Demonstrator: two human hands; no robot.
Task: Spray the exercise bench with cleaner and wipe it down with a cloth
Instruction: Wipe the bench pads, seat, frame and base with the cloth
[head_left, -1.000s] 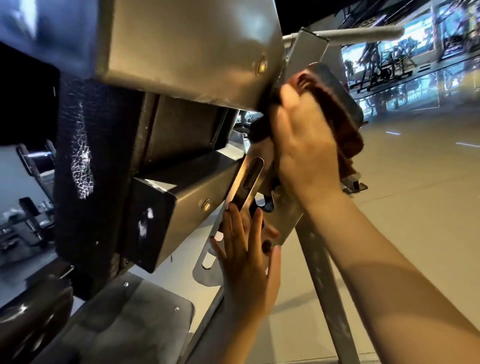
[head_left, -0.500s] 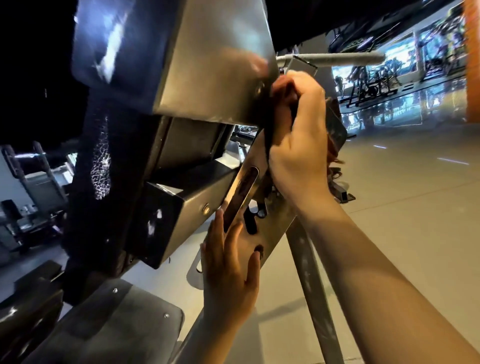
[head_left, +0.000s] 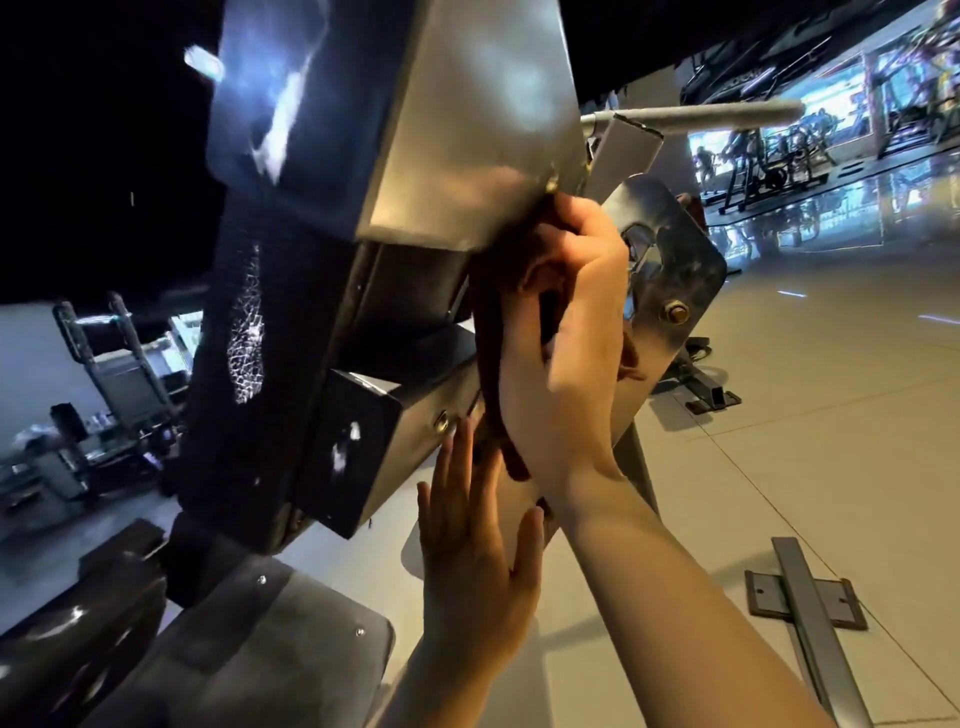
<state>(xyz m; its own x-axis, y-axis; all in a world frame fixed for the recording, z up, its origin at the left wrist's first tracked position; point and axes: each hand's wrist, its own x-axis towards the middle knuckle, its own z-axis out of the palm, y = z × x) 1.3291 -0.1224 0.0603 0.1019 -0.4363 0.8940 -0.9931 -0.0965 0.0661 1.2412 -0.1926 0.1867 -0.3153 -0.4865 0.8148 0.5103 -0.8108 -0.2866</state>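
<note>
- Head view, looking up under the bench: right hand (head_left: 563, 353) curled round a dark reddish-brown cloth (head_left: 493, 332), pressing it against the grey steel frame of the exercise bench (head_left: 467, 156), just under the corner of the big metal backing plate.
- Left hand (head_left: 470, 545) below the right, fingers straight and flat against the slotted steel adjustment bracket (head_left: 670, 270), bracing; holding nothing.
- Probably mid-wipe on the underside hardware; no spray bottle in sight.
- To do well: keep the cloth bunched under the palm, drag along the bracket edge and into the seam beside the brass-coloured bolt (head_left: 674, 312), steady with the flat hand.
- Loose cloth tail hanging toward the left fingertips, likely to snag in slots or on bolt heads.
- Left of both hands: cracked black vinyl pad (head_left: 244, 332) and a dark square tube end (head_left: 358, 457), crowding the reach.
- Above the right hand: grey padded bar (head_left: 727, 111).
- Right of the forearm: grey floor foot plate (head_left: 805, 597) on pale tile.
</note>
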